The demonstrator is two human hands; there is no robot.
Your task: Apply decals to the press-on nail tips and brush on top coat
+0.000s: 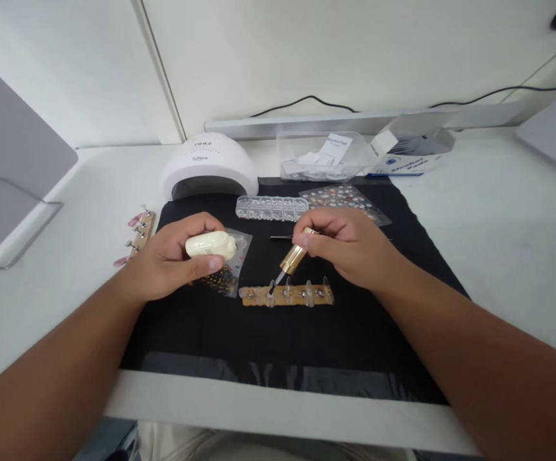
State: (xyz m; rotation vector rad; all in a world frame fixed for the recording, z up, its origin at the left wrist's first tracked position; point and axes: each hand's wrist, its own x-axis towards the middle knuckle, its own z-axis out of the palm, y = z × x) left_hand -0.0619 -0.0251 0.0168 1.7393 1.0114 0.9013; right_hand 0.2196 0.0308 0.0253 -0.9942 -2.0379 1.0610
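My left hand [174, 259] is closed around a cream nail polish bottle [210, 245], tipped so that its neck points right. Between the fingers of my right hand [340, 243] is a nail polish brush [293, 259] with a gold cap, slanting down to the left. Its dark tip meets or nearly meets one of the clear nail tips [271, 296] on a wooden display stand [297, 296]. Several clear nail tips stand along that strip. Beneath my left hand lies a sticker sheet [227, 275] with gold and coloured marks, partly covered.
A white nail lamp [210, 166] stands at the back left. Behind my hands are a clear rhinestone case [272, 209], another sticker sheet [347, 200], a plastic tub [320, 163] and an alcohol pad box [409, 153]. A second stand [142, 234] lies left of the black mat [268, 339].
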